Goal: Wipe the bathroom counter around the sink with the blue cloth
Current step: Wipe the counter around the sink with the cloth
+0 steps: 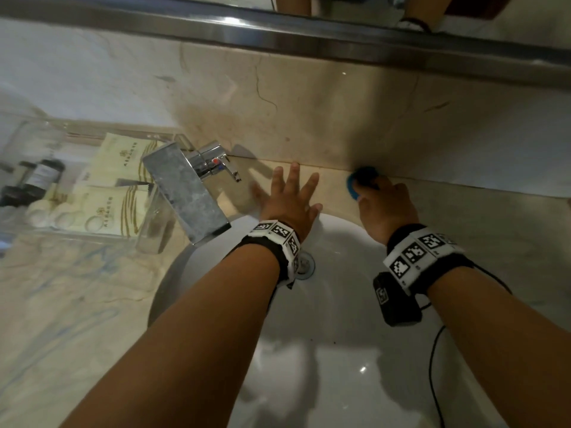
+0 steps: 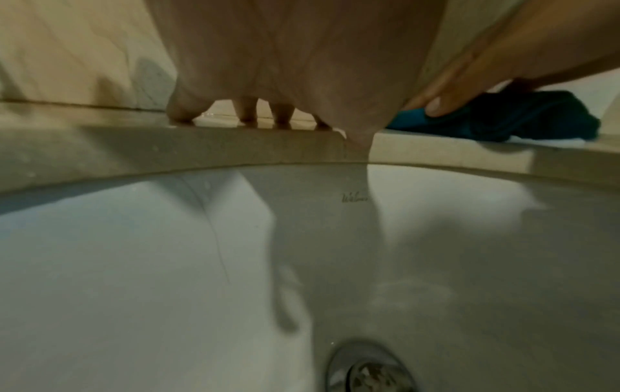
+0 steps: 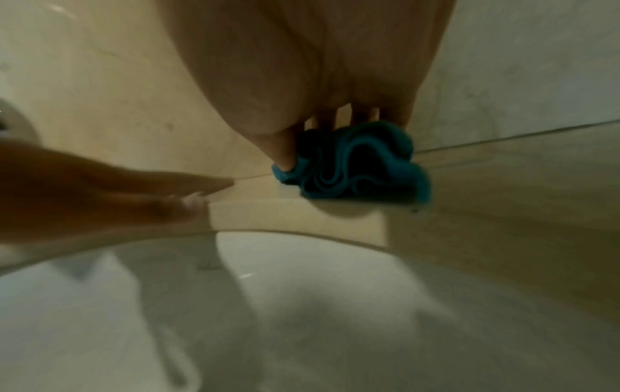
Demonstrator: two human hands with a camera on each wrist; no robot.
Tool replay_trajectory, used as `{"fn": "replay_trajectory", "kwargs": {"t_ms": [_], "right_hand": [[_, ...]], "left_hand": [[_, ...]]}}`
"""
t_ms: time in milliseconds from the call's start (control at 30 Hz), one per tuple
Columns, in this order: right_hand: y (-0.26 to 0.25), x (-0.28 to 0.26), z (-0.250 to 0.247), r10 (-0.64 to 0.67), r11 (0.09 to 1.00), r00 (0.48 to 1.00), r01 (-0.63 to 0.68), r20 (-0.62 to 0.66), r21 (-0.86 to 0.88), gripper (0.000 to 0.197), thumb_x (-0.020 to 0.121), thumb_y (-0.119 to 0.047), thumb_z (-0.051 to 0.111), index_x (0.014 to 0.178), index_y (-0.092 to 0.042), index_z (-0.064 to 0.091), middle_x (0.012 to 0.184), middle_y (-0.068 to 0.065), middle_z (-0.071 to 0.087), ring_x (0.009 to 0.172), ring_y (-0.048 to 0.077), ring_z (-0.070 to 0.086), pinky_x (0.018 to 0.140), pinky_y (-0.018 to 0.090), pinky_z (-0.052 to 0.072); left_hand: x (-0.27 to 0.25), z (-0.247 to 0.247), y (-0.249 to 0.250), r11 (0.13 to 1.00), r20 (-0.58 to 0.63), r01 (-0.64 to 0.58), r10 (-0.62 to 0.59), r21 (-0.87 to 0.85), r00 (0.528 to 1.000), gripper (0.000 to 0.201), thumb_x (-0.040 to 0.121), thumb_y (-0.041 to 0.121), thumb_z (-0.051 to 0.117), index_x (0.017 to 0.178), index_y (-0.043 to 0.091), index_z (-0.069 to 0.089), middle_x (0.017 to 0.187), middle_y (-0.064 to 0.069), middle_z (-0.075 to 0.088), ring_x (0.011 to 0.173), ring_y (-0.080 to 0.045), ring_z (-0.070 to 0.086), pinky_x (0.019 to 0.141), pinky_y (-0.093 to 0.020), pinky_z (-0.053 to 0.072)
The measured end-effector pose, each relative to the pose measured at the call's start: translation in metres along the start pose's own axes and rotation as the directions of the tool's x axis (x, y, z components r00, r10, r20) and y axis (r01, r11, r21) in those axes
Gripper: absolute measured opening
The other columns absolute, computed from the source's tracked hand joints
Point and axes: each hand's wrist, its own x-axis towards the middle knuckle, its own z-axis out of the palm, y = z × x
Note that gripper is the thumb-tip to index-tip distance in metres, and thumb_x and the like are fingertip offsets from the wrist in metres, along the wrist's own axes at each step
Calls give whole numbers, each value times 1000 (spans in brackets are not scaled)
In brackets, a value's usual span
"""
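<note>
From my remote seat I saw a chrome faucet (image 1: 188, 193), its lever handle (image 1: 216, 163) bearing a red and a blue dot, and I took it as my landmark. Left of the faucet stood a clear tray (image 1: 77, 180) holding cream packets (image 1: 123, 159), a dark bottle (image 1: 41, 174) and pale round items too blurred for me to name. Beyond the faucet rose a marble backsplash (image 1: 309, 103), topped by a metal ledge (image 1: 247, 35) under a mirror (image 1: 355, 7).

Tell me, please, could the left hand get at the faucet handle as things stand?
Probably yes: the left hand lies flat on the counter just right of the faucet handle, holding nothing, with nothing visible between them.
</note>
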Motion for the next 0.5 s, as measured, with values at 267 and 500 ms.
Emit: {"fn": "replay_trajectory", "kwargs": {"t_ms": [267, 500], "right_hand": [[-17, 5, -9, -99, 991, 994, 96, 36, 94, 44, 99, -20, 34, 142, -35, 33, 149, 3, 26, 128, 34, 29, 106, 42, 34], [-9, 3, -9, 47, 999, 999, -46, -21, 22, 51, 94, -13, 41, 141, -32, 34, 145, 9, 29, 124, 38, 34, 97, 45, 41]], "left_hand": [[3, -15, 1, 999, 52, 25, -24, -24, 998, 66, 95, 55, 32, 148, 42, -6, 158, 4, -17, 146, -27, -11, 107, -71, 5], [1, -22, 0, 999, 68, 16, -14, -39, 998, 67, 95, 54, 34, 149, 41, -3, 158, 4, -15, 146, -27, -9, 107, -70, 7]]}}
